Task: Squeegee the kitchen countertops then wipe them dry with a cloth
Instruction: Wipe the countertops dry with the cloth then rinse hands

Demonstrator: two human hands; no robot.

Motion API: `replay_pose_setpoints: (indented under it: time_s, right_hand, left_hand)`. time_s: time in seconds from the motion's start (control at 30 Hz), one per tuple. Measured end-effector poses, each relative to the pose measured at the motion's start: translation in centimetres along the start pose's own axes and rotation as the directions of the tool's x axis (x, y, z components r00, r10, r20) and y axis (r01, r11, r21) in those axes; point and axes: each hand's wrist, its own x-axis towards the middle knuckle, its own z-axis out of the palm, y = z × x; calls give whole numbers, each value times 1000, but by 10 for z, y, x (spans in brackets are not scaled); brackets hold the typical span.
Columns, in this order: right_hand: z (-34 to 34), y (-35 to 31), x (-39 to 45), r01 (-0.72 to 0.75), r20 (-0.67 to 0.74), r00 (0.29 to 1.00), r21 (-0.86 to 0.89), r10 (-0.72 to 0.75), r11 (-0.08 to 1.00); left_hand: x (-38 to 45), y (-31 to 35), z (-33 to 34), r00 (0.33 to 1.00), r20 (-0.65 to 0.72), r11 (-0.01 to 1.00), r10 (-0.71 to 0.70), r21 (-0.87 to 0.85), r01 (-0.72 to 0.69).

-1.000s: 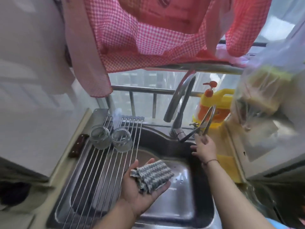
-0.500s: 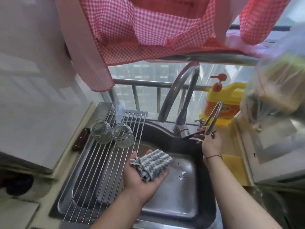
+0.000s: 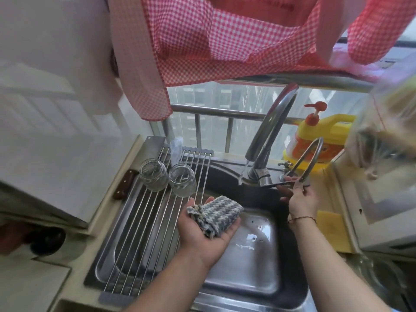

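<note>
Right now your left hand (image 3: 206, 230) lies palm up over the sink (image 3: 252, 262), fingers loosely spread, cradling the folded grey-and-white cloth (image 3: 216, 216), while your right hand (image 3: 300, 198) reaches to the faucet (image 3: 267, 136), fingers curled on its lever (image 3: 278, 183), and water (image 3: 243, 173) runs from the spout.

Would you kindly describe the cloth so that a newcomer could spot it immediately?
Find the steel sink under the curved tap. Over its basin the left hand lies palm up, and the cloth rests folded on it. It alone is grey-and-white woven fabric.
</note>
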Motion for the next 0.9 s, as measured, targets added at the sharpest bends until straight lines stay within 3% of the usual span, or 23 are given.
replay_pose_setpoints:
  time_s: [0.2, 0.3, 0.4, 0.5, 0.6, 0.63, 0.7, 0.77, 0.9]
  right_hand:
    - [-11, -2, -26, -144, 3, 990, -13, 144, 989]
    - [-23, 12, -76, -114, -66, 992, -143, 105, 983]
    - [-23, 24, -136, 61, 159, 987, -351, -5, 935]
    - [-15, 26, -167, 306, 441, 894, -462, -83, 832]
    - [-7, 29, -163, 653, 737, 670, -522, -96, 549]
    - [-4, 31, -159, 713, 791, 610, -519, -52, 471]
    - [2, 30, -151, 742, 832, 554, -501, 13, 447]
    - [10, 26, -149, 740, 832, 554, -478, -25, 473]
    - [21, 20, -148, 595, 693, 720, -589, -37, 547]
  left_hand:
    - [-7, -3, -3, 1000, 2, 999, -17, 30, 16]
    - [-11, -6, -6, 999, -32, 998, -14, 69, 16]
    - [-5, -8, -18, 995, -96, 988, 11, 152, 4]
    - [2, -9, -27, 990, -138, 966, -23, 254, 58]
    - [7, -9, -32, 989, -27, 931, -148, 334, 148]
    - [10, -8, -35, 983, 19, 912, -184, 377, 164]
    - [13, -3, -40, 967, 95, 859, -235, 486, 161]
    - [15, 3, -45, 963, 130, 797, -236, 592, 116]
    - [15, 7, -60, 973, 128, 572, -192, 820, 5]
